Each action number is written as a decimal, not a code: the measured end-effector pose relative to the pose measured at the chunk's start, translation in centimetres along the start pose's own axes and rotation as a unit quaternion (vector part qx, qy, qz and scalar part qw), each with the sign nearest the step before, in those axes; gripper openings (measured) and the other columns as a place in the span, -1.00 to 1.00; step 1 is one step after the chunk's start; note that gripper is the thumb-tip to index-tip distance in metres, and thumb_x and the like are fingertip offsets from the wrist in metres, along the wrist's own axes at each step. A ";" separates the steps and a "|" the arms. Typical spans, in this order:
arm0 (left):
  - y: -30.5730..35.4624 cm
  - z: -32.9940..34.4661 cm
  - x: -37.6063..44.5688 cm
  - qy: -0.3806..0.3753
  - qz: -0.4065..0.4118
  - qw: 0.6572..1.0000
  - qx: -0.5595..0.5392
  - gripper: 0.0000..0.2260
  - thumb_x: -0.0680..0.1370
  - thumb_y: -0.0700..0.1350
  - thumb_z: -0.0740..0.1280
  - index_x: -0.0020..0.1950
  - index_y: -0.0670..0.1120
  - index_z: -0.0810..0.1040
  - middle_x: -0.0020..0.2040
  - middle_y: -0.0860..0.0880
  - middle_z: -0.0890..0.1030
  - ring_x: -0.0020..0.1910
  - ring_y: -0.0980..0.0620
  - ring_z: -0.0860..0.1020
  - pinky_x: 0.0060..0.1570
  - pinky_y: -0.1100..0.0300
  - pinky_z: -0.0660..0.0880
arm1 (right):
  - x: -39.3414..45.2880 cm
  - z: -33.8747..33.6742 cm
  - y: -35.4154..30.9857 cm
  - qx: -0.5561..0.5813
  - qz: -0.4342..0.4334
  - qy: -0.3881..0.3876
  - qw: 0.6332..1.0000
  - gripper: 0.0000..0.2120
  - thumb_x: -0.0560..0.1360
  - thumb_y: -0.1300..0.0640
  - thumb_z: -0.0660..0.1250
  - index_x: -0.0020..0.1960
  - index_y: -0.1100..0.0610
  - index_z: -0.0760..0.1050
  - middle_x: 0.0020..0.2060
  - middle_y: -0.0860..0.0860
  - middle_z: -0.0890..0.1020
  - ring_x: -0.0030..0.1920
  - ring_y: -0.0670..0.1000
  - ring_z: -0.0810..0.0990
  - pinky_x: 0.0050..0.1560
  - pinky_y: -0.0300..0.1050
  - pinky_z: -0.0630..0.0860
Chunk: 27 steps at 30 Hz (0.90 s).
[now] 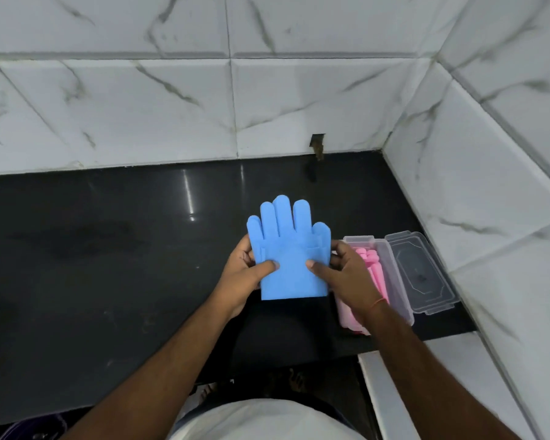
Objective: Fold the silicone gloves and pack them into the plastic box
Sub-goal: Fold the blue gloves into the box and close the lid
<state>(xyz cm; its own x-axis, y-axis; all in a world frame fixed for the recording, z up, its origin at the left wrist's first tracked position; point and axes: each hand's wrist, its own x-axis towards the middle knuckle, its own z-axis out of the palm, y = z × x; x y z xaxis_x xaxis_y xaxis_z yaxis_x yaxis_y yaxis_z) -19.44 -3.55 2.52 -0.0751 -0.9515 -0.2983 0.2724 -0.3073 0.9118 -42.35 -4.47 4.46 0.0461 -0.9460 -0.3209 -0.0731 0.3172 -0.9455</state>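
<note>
The black counter fills the left and middle of the frame, and its left part is bare. Near the middle, the left hand pinches the left edge of the blue gloves, thumb on top. The gloves are spread flat with their fingers pointing up the frame, and they are not folded yet. The right hand pinches the right edge the same way, so both hands are closed on the blue gloves. Just right of that hand sits the clear plastic box. Pink gloves are already inside it. Its lid lies open on the right. So one pair looks packed. The blue pair must be folded and put in.
</note>
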 end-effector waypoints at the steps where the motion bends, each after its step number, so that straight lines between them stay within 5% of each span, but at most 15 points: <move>1: -0.1 1.6 0.3 -0.006 -0.011 1.000 0.004 -0.52 0.61 -0.37 0.45 0.44 0.04 0.58 0.25 -0.08 0.78 0.26 -0.14 0.76 0.15 -0.14 0.75 | -0.3 -1.8 -0.3 -0.011 -0.005 0.013 1.000 -0.55 0.46 0.09 0.62 0.29 0.06 0.56 0.15 0.01 0.78 0.16 0.09 0.77 0.12 0.13 0.71; 6: -0.7 8.6 1.0 -0.053 -0.050 0.996 0.053 -0.61 0.61 -0.26 0.53 0.38 -0.01 0.57 0.19 -0.05 0.80 0.18 -0.04 0.79 -0.01 -0.08 0.78 | -2.4 -9.7 -0.9 -0.058 0.010 0.060 0.996 -0.56 0.42 0.00 0.64 0.23 0.00 0.59 0.07 -0.02 0.80 0.08 0.06 0.79 -0.09 -0.01 0.72; 11: -2.2 12.7 1.3 -0.029 -0.050 0.980 0.192 -0.70 0.53 -0.14 0.63 0.22 0.00 0.66 0.08 -0.02 0.79 0.02 0.06 0.80 -0.09 -0.05 0.80 | -2.9 -14.6 0.9 -0.109 0.060 0.090 0.988 -0.57 0.49 0.10 0.62 0.30 0.10 0.58 0.14 0.05 0.77 0.14 0.12 0.75 0.20 0.24 0.69; 15: -3.4 13.3 1.3 0.009 0.002 0.950 0.311 -0.74 0.48 -0.03 0.66 0.07 0.03 0.67 -0.04 0.06 0.72 -0.11 0.03 0.76 -0.27 0.10 0.73 | -2.8 -15.1 1.8 -0.218 0.060 0.100 0.969 -0.59 0.49 0.04 0.61 0.27 0.09 0.61 0.11 0.00 0.73 0.09 0.04 0.71 0.06 -0.01 0.66; 21: -4.0 12.7 1.5 0.003 0.015 0.916 0.401 -0.56 0.43 0.25 0.64 0.17 0.20 0.54 -0.02 0.20 0.67 -0.06 0.21 0.66 -0.12 0.24 0.56 | -2.9 -14.9 1.9 -0.338 0.048 0.131 0.931 -0.53 0.48 -0.05 0.59 0.31 0.05 0.59 0.05 -0.05 0.68 0.03 0.03 0.66 0.06 -0.07 0.56; 24: -3.7 12.6 1.5 -0.007 0.027 0.891 0.453 -0.37 0.45 0.44 0.51 0.40 0.19 0.47 0.23 0.24 0.65 0.16 0.25 0.64 0.12 0.10 0.65 | -3.6 -14.7 1.3 -0.405 0.049 0.128 0.904 -0.45 0.52 -0.08 0.54 0.42 0.07 0.51 0.18 0.03 0.64 0.08 0.05 0.61 0.14 -0.02 0.56; 27: -2.1 12.2 1.9 -0.005 0.118 0.844 0.523 -0.24 0.58 0.42 0.37 0.66 0.03 0.36 0.57 0.05 0.48 0.50 0.05 0.49 0.45 -0.01 0.52 | -5.0 -13.7 0.2 -0.490 -0.049 0.152 0.857 -0.48 0.54 -0.06 0.48 0.43 0.09 0.48 0.28 0.08 0.56 0.23 0.12 0.57 0.25 0.06 0.54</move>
<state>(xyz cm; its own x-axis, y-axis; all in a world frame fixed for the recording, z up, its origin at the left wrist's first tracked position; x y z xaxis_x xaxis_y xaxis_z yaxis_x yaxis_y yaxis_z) -31.89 -4.86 3.45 -0.1469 -0.9862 -0.0764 -0.7150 0.0525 0.6972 -56.29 -0.58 6.67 -0.1512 -0.9858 -0.0736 -0.8922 0.1682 -0.4191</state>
